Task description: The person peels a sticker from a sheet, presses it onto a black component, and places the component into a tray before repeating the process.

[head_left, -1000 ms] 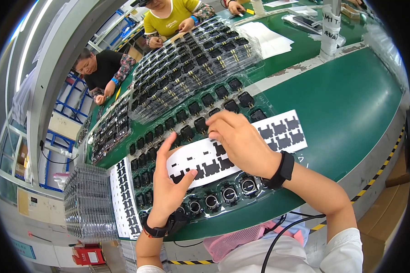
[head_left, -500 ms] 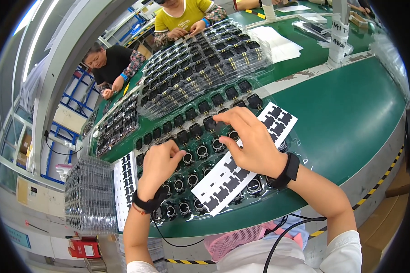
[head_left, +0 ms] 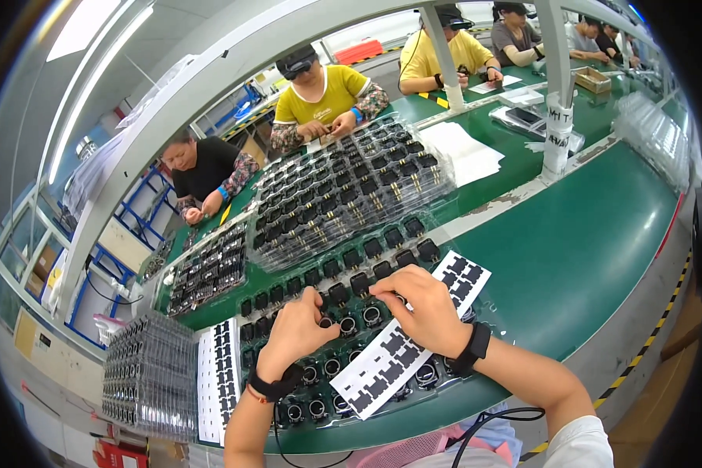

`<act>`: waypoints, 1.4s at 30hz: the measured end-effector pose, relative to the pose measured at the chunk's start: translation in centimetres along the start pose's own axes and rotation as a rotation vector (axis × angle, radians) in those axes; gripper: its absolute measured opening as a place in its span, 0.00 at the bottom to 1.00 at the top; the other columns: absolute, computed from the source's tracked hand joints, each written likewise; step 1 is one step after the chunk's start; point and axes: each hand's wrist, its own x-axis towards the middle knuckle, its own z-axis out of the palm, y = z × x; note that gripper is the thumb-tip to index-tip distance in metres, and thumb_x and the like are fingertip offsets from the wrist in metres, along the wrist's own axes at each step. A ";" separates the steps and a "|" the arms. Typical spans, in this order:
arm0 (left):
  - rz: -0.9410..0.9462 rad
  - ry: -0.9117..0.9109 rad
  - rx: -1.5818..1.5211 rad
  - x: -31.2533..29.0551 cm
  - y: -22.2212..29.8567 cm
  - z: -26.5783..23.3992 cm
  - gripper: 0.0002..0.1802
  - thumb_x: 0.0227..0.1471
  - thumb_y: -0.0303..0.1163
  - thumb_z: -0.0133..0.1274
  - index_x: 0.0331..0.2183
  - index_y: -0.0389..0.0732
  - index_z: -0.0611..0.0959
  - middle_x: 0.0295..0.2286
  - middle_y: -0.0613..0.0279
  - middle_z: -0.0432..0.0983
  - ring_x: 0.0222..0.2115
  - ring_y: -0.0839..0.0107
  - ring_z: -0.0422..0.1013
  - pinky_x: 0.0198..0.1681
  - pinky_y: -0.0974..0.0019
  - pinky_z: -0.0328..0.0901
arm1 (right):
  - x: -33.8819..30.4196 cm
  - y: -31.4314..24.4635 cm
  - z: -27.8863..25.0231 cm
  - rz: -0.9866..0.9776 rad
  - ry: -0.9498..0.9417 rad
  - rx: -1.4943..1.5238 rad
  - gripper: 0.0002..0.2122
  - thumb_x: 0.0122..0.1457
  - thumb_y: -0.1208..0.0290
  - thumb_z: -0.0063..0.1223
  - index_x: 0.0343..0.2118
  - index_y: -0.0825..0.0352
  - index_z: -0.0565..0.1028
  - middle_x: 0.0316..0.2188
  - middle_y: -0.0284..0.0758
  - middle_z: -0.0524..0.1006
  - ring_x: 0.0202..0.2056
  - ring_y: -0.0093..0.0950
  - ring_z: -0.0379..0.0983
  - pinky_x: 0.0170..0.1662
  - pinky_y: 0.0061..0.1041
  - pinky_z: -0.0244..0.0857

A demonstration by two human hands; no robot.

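Note:
A clear plastic tray (head_left: 483,331) on the green table holds rows of black square parts and round ring-faced parts. My left hand (head_left: 295,334) rests over its left part, fingers curled, thumb apart from the forefinger, with nothing visible between them. My right hand (head_left: 429,310) is closed, its fingertips brought together beside a black square part (head_left: 359,282). Whatever they pinch is too small to make out. Under that hand, a white sheet of black die-cut stickers (head_left: 374,376) lies slantwise across the tray, partly covered by my palm and fingers.
Another sticker sheet (head_left: 212,390) lies left of the tray, beside a tall stack of clear trays (head_left: 144,374). Beyond are stacked filled trays (head_left: 343,195), dark parts (head_left: 208,269) and white paper (head_left: 464,152). A white post (head_left: 555,140) stands at right. Several people work across the table.
The view has tilted up, showing more people. My right thumb and forefinger, apart before, have come together near the black square parts. My left hand has shifted slightly right over the tray.

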 end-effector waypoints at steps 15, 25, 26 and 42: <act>0.241 0.126 -1.133 -2.3 4.7 0.1 0.21 0.39 0.09 0.52 0.40 0.32 0.74 0.39 0.59 0.70 0.39 0.72 0.73 0.39 0.73 0.71 | 1.5 -1.4 -1.3 0.177 -0.050 0.240 0.06 0.49 0.77 0.59 0.31 0.68 0.77 0.26 0.32 0.76 0.29 0.23 0.71 0.37 0.21 0.62; 0.139 0.099 -1.273 -1.3 1.9 1.5 0.22 0.41 0.10 0.54 0.41 0.32 0.72 0.37 0.57 0.74 0.39 0.74 0.73 0.40 0.73 0.70 | 1.7 -0.4 1.2 0.306 -0.189 0.375 0.04 0.50 0.78 0.58 0.29 0.68 0.77 0.25 0.31 0.77 0.27 0.18 0.70 0.36 0.19 0.61; 0.143 0.100 -1.268 -1.3 1.7 1.6 0.22 0.41 0.10 0.54 0.41 0.32 0.72 0.37 0.56 0.74 0.39 0.74 0.73 0.41 0.73 0.70 | 1.6 -0.4 1.3 0.285 -0.196 0.311 0.04 0.49 0.78 0.58 0.29 0.68 0.77 0.24 0.31 0.76 0.26 0.19 0.70 0.36 0.19 0.60; 0.215 0.149 -1.199 -1.4 -0.5 2.6 0.20 0.41 0.11 0.54 0.40 0.33 0.74 0.35 0.55 0.76 0.38 0.73 0.74 0.40 0.72 0.71 | 1.2 -0.1 3.8 0.155 -0.197 0.102 0.04 0.46 0.80 0.59 0.26 0.67 0.78 0.18 0.30 0.75 0.21 0.21 0.69 0.33 0.22 0.58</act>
